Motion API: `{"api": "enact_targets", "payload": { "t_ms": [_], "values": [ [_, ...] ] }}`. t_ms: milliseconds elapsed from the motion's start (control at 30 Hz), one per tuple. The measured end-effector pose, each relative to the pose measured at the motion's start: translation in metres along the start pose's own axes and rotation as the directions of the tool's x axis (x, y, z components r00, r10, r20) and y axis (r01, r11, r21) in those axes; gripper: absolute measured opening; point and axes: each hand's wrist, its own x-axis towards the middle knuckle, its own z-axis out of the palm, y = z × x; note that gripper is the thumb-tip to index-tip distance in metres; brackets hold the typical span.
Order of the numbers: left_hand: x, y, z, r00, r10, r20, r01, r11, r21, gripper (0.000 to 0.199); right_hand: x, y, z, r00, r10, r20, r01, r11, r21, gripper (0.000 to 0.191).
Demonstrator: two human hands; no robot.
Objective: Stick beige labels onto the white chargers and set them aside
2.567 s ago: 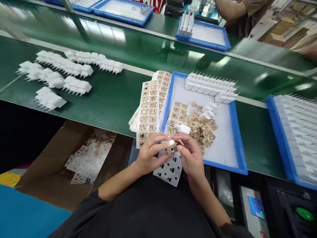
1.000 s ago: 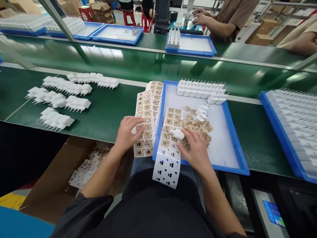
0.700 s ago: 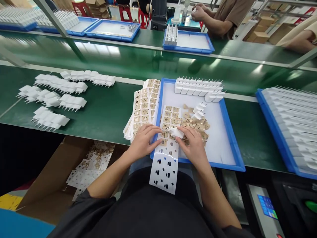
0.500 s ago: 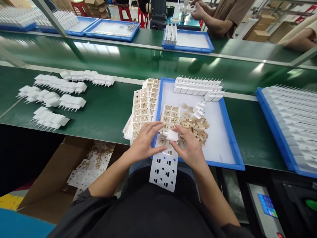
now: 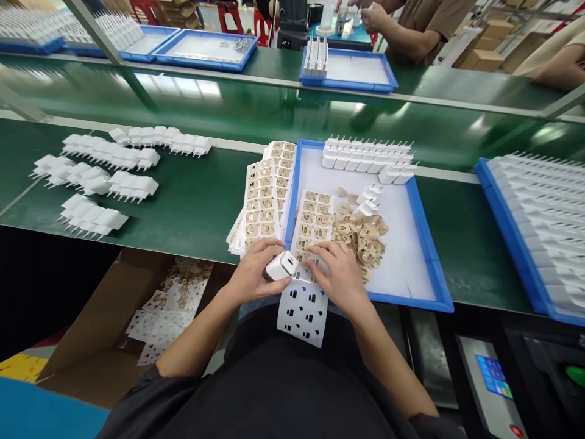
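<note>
A white charger (image 5: pixel 282 266) with a small dark port at its end is gripped between the thumb and fingers of my left hand (image 5: pixel 256 268). My right hand (image 5: pixel 336 271) is pinched over the sticker sheet (image 5: pixel 315 213), near a small tan piece at its fingertips. The sheet's lower part (image 5: pixel 302 312), with dark cut-out shapes, hangs over the front edge of the blue tray (image 5: pixel 429 256). Right of the sheet lies a pile of tan paper pieces (image 5: pixel 363 235), with two loose white plugs (image 5: pixel 368 200) behind it.
Stacked sticker sheets (image 5: pixel 262 201) lie left of the tray. White plugs stand in rows (image 5: pixel 361 155) at its back, and more lie on the left bench (image 5: pixel 105 152). Another full tray (image 5: pixel 539 225) is at right. Below is a carton (image 5: pixel 105 329). A person's arm (image 5: pixel 397 36) shows across the bench.
My left hand has moved slightly left with the charger, which now shows its port end. The right hand has let go of the charger and moved down onto the sheet.
</note>
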Motion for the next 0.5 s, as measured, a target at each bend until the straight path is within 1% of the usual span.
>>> {"api": "enact_targets", "payload": {
  "t_ms": [67,167,300,500],
  "values": [
    [-0.004,-0.003,0.004,0.999,-0.01,0.038,0.009,1.0,0.03,0.035,0.0,-0.001,0.007,0.999,0.023,0.036,-0.02,0.996,-0.086,0.022],
    [-0.003,-0.005,0.011,0.997,-0.008,0.079,0.001,0.996,0.084,0.036,0.0,-0.003,0.013,0.997,0.033,0.063,-0.023,0.989,-0.145,0.021],
    [0.006,-0.006,0.017,0.993,0.041,0.112,-0.054,0.991,0.123,0.038,-0.002,-0.003,0.016,0.997,0.043,0.069,-0.03,0.985,-0.17,0.019],
    [0.02,-0.009,0.019,0.991,0.025,0.133,-0.042,0.991,0.13,0.037,-0.002,-0.002,0.019,0.998,0.043,0.038,-0.035,0.981,-0.189,0.014]
  ]
}}
